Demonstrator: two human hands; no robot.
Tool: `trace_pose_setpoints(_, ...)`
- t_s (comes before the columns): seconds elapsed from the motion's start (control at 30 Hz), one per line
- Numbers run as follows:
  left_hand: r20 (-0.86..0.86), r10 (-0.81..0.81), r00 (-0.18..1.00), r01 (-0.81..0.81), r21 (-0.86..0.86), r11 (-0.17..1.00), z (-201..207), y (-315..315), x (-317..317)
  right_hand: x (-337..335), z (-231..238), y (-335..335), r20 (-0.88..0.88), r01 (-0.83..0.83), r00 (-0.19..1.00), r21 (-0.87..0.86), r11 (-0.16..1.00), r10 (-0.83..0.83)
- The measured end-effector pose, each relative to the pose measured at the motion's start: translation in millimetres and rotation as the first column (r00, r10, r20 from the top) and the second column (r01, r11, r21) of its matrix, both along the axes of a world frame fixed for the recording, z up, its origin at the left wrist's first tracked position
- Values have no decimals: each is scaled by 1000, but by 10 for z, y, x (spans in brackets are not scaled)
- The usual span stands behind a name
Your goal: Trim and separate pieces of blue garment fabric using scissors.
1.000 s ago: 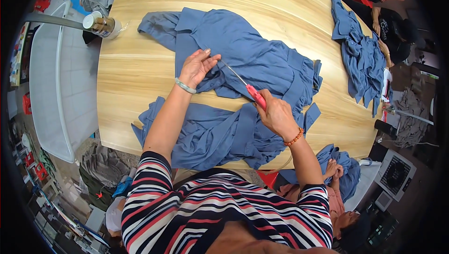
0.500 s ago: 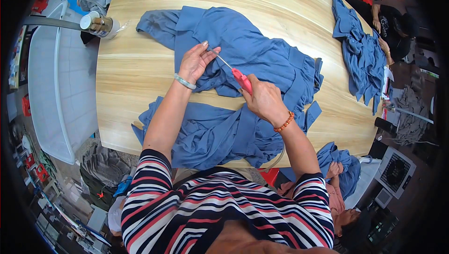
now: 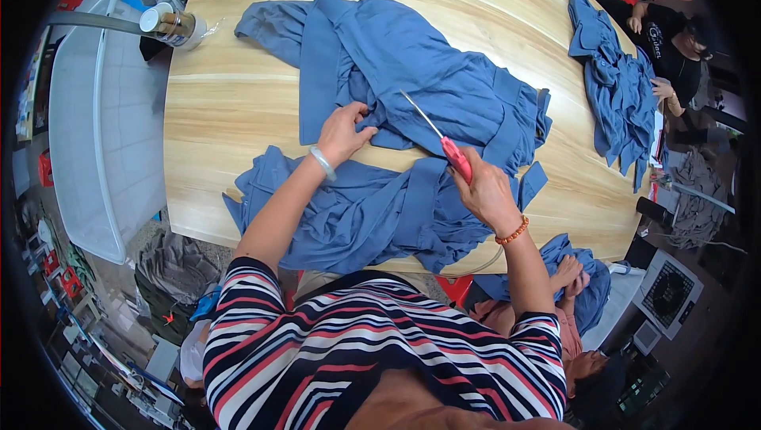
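Observation:
My left hand (image 3: 346,133) is closed on the near edge of a blue garment (image 3: 420,57), fingertips pinching its fabric. In my right hand (image 3: 485,192) is a slim tool (image 3: 455,156) with a red handle and a thin metal rod; its exact kind I cannot make out. The rod points up and left over the garment, and whether its tip touches the cloth is unclear. A second blue garment (image 3: 349,220) lies crumpled on the wooden table (image 3: 230,113), nearer to me, below both hands.
A clear jar with a white lid (image 3: 176,27) stands at the table's left edge, beside a long white tub (image 3: 75,152). Another blue garment (image 3: 614,89) lies at the far right by a co-worker in black. At lower right, another person's hands hold blue cloth (image 3: 590,287).
My left hand has come down from above the garment and now grips its near edge. My right hand has moved right and lower with the tool. The garment's upper left edge has shifted up.

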State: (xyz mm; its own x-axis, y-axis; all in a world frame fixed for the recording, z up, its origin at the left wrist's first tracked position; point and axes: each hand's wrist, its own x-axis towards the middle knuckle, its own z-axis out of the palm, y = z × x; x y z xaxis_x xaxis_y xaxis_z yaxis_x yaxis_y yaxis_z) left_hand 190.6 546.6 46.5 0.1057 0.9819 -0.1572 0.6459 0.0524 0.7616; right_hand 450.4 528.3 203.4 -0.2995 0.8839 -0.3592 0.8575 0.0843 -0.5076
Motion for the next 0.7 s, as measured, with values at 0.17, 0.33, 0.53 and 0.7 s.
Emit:
trace_pose_setpoints(0.17,602,249,759,70,-456,887,-1,21,-116,44,32,-141,1,-27,1000,-29,999,27)
trace_pose_setpoints(0.33,732,458,505,185,-610,770,99,12,-97,127,11,-228,-19,-59,998,-23,998,59)
trace_pose_setpoints(0.53,694,613,378,278,-717,640,44,-12,-64,82,-5,-329,-18,-86,996,-2,996,86)
trace_pose_setpoints(0.7,708,436,556,-66,-485,872,4,-115,78,57,56,-353,43,-138,989,-23,990,139)
